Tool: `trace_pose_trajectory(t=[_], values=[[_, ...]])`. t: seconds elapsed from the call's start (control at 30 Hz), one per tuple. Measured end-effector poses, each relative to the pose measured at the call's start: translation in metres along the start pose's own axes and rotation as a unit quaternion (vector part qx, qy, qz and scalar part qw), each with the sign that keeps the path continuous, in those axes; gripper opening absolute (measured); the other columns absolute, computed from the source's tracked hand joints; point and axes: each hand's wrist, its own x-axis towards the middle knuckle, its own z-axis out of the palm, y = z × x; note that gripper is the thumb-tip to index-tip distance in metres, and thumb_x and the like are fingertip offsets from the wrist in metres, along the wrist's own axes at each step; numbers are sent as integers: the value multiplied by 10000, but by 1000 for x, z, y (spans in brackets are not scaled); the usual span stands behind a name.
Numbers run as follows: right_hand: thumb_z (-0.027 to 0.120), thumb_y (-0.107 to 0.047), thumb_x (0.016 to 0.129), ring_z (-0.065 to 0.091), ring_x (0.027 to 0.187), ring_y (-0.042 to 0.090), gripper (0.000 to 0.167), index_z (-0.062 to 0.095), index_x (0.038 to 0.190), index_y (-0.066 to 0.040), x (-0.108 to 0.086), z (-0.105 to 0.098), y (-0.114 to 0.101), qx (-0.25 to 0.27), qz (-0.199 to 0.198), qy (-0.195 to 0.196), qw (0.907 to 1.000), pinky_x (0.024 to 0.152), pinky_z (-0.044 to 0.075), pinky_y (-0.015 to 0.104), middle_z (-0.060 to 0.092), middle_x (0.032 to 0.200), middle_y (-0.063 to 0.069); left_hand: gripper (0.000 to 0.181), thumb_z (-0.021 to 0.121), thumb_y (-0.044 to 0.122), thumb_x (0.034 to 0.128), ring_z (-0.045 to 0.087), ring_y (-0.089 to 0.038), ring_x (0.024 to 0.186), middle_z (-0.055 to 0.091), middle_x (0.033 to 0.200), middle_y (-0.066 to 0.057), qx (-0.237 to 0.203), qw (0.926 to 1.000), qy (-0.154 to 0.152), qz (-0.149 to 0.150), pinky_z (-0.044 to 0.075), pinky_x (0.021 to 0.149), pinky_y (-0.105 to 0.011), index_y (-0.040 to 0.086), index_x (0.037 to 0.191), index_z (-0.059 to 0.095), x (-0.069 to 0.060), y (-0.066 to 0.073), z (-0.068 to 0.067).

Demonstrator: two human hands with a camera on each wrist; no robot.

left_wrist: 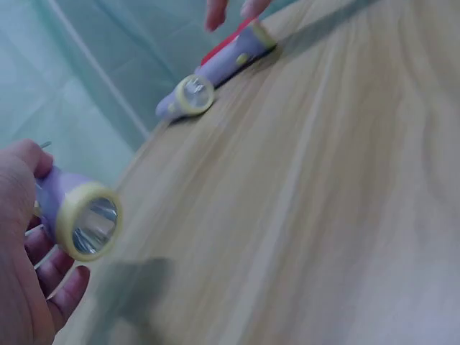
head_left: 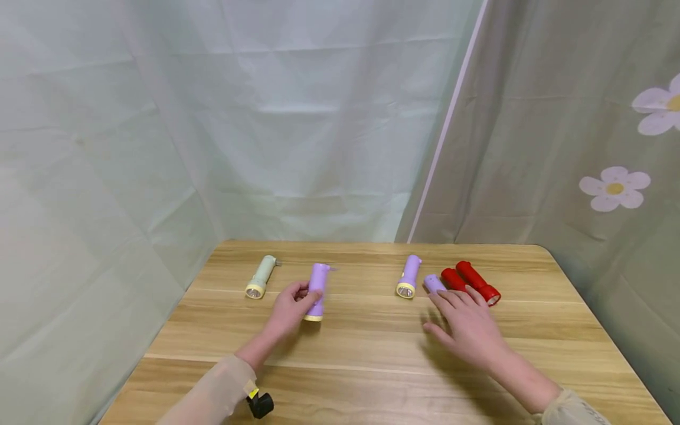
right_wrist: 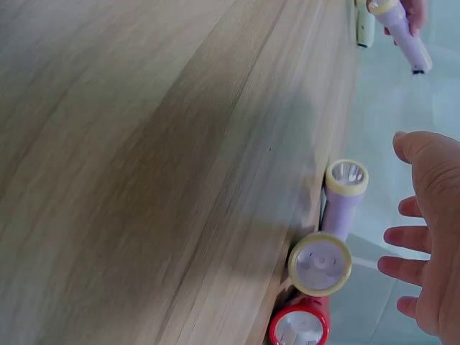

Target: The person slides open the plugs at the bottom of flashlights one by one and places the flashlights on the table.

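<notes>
My left hand [head_left: 289,310] grips a purple flashlight [head_left: 319,278] with a pale yellow rim, held just above the table with its lens end toward me. In the left wrist view its lens [left_wrist: 95,226] faces the camera. My right hand [head_left: 470,330] hovers with spread fingers over another purple flashlight [head_left: 434,283], partly hidden by the hand, and a red flashlight [head_left: 453,278]. The right wrist view shows nothing in the right hand [right_wrist: 438,237]. A second red flashlight [head_left: 478,283] lies just beyond its fingers. Left of that group lies one more purple flashlight [head_left: 409,274].
A pale green flashlight [head_left: 262,276] lies at the table's far left. The wooden table [head_left: 361,366] reaches back to a light curtain [head_left: 319,118]. A grey curtain with flowers [head_left: 531,147] hangs at the right. A small black device [head_left: 260,405] is at the left sleeve.
</notes>
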Motion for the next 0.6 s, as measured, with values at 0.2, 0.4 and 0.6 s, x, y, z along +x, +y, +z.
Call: trace_pose_trajectory(t=[0.2,0.4,0.6], values=[[782,-490,851,583,1185,365,691,622,1408,-113,-2,-1,5,-76,-70,98,9999,1111,268,602,667,1287,139,444,681,271,989,652,-253,951,697,1101,-159,1276,9915,-190,194,552,825,-395,-64,1276,634,20,-3,-26],[790,-473,851,579,1187,365,686,623,1408,-110,-2,-2,8,-79,-75,52,9999,1117,254,601,668,1285,145,484,624,260,1023,675,-298,1007,689,1176,-225,2133,9763,-331,153,552,875,-450,-81,1362,567,40,4,-44],[784,-463,861,572,1210,374,631,656,1336,-67,-2,-5,15,8,159,-80,9998,1129,237,604,660,1295,147,518,560,287,1048,657,-335,1061,659,1233,-251,2748,9608,-359,-79,531,902,-484,-101,1389,521,59,8,-49]])
